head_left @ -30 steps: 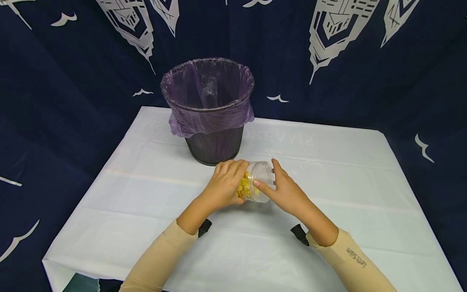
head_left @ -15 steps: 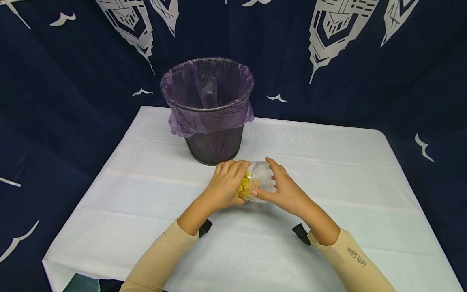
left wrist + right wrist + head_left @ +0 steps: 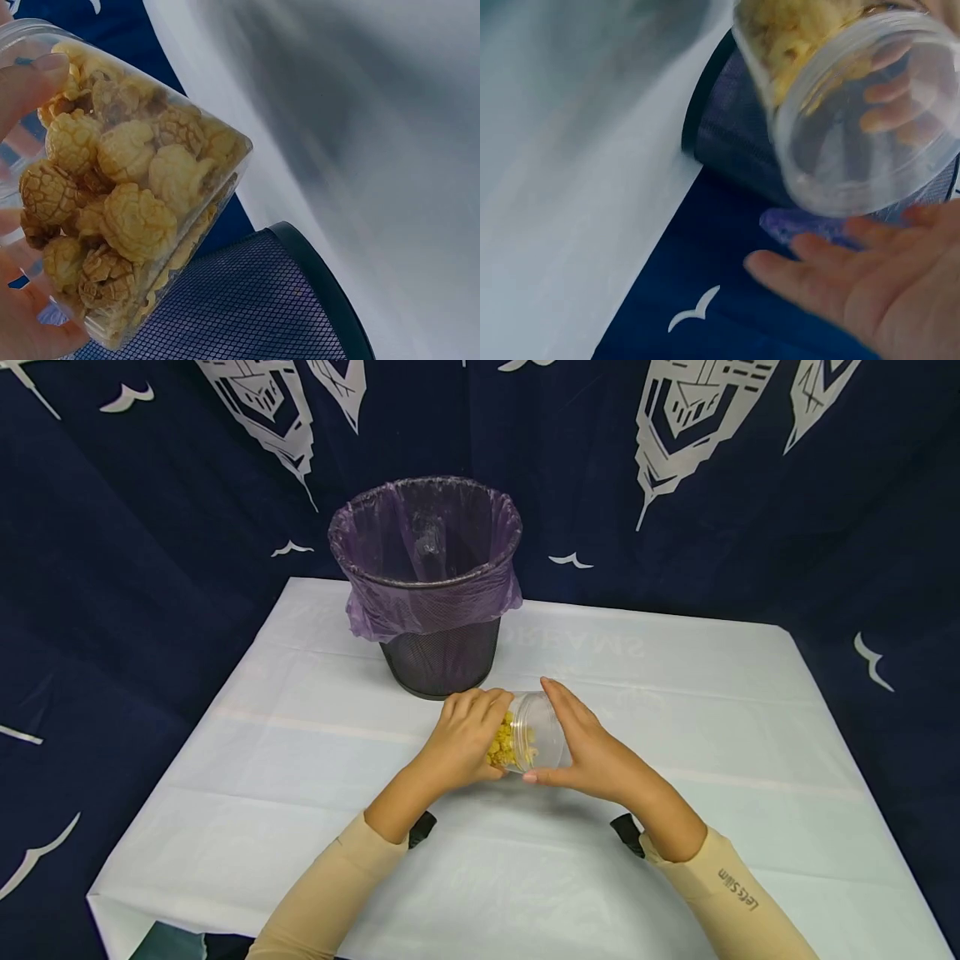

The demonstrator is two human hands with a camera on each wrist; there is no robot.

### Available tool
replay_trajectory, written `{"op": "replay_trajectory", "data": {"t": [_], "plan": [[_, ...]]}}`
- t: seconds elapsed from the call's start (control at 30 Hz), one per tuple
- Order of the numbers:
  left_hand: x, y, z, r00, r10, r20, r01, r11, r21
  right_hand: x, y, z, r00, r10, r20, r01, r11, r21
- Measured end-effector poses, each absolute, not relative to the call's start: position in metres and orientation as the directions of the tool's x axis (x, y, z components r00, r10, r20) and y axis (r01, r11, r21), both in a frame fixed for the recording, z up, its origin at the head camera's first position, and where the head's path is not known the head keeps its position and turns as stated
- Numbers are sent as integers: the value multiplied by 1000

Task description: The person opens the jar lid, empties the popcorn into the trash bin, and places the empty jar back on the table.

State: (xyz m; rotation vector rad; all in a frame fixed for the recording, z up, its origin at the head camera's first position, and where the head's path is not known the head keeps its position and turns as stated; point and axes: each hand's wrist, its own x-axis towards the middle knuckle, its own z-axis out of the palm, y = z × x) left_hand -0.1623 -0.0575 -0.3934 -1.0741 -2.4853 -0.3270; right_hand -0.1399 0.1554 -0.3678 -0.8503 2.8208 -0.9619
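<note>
Well apart to the near left of the left grip (image 3: 467,739), a teal thing (image 3: 168,941) at the table's edge, mostly out of frame. Wears a beige sleeve (image 3: 322,893) on the arm leading up to that grip, with a black band (image 3: 422,828) at the wrist. Beyond the left grip, a dark mesh bin (image 3: 442,660) lined with a purple bag (image 3: 420,610), upright on the white table (image 3: 690,710). Clamps the left grip round the filled part of a clear jar (image 3: 542,731), tipped on its side between both grips, fingers over the top and thumb on the near side. Inside, beside the left grip, yellow and brown popcorn (image 3: 127,195). Holds the right grip (image 3: 596,747) just beside the jar's round end, fingers and thumb spread apart; cannot tell about contact. Nearer than the right grip, another black band (image 3: 626,835), then a second beige sleeve (image 3: 731,893) with lettering. Behind both grips, a dark blue curtain (image 3: 750,518) with white prints.
</note>
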Motion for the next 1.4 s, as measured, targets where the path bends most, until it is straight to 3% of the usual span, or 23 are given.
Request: {"op": "replay_trajectory", "data": {"t": [0.2, 0.43, 0.73, 1.0, 1.27, 1.4], "plan": [[-163, -57, -394, -615, 638, 464, 736, 675, 49, -136, 149, -366, -941, -337, 29, -285, 744, -604], [-163, -56, -393, -623, 635, 457, 728, 684, 41, -138, 145, -367, -963, -265, -45, -178, 754, -632], [-163, -57, -394, -611, 643, 463, 734, 678, 27, -138, 147, -365, -945, -326, 12, -259, 727, -636], [-164, -59, -392, -621, 641, 451, 729, 684, 32, -140, 155, -368, -848, -509, 147, -483, 629, -609], [-163, -59, -390, -632, 638, 440, 726, 686, 47, -136, 146, -365, -939, -342, 25, -275, 707, -651], [-163, -59, -390, -635, 637, 437, 725, 687, 53, -136, 144, -363, -948, -318, 26, -260, 723, -641]]}}
